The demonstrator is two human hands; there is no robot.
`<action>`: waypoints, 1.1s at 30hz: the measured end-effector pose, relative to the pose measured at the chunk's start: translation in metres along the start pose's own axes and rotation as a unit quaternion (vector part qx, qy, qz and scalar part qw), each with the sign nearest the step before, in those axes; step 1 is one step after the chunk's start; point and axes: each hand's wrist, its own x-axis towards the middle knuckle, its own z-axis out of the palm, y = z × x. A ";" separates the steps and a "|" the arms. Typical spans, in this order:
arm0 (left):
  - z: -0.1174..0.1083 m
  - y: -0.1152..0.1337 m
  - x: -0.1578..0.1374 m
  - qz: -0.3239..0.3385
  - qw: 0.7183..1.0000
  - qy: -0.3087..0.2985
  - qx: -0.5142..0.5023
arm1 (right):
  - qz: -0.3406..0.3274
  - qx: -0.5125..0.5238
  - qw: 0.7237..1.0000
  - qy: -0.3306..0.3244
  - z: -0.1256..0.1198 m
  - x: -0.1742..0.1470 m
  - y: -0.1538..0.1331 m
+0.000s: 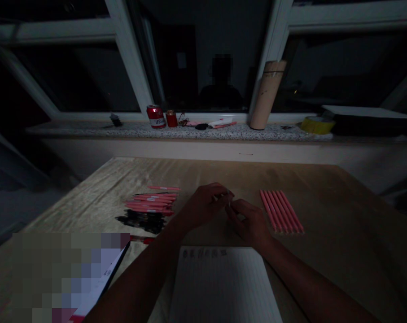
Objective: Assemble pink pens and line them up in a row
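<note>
My left hand (212, 198) and my right hand (248, 217) meet above the middle of the table, fingertips pinched close together. Something small, thin and pale shows between them; its kind is too dark and small to make out. Just right of my right hand lies a neat row of pink pens (281, 211), side by side. To the left of my left hand is a loose pile of pink pens (152, 203), with black pens (142, 220) below it. One single pink pen (164, 188) lies above that pile.
A lined notebook (223, 287) with handwriting at its top lies between my forearms. Red pens (142, 239) rest near my left forearm. The windowsill holds a red can (155, 116), a small red jar (171, 118), a tall tube (268, 95) and yellow tape (317, 125).
</note>
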 end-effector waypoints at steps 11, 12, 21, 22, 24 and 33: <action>-0.025 -0.009 -0.001 -0.028 0.997 0.046 0.057 | 0.000 0.006 1.000 0.005 0.001 -0.002 0.003; -0.027 -0.012 -0.002 -0.028 0.993 0.031 0.114 | -0.001 0.007 1.000 0.004 0.000 -0.002 0.003; -0.015 -0.052 -0.014 -0.140 0.899 -0.153 0.385 | 0.005 0.016 1.000 -0.003 -0.001 -0.001 0.001; -0.014 -0.053 -0.014 -0.146 0.896 -0.163 0.387 | 0.004 0.016 1.000 -0.001 0.000 -0.001 0.001; -0.011 -0.054 -0.015 -0.157 0.891 -0.174 0.388 | -0.001 0.014 1.000 0.002 0.000 -0.001 0.002; -0.010 -0.053 -0.013 -0.169 0.885 -0.176 0.396 | 0.007 0.008 1.000 0.000 -0.001 -0.001 0.002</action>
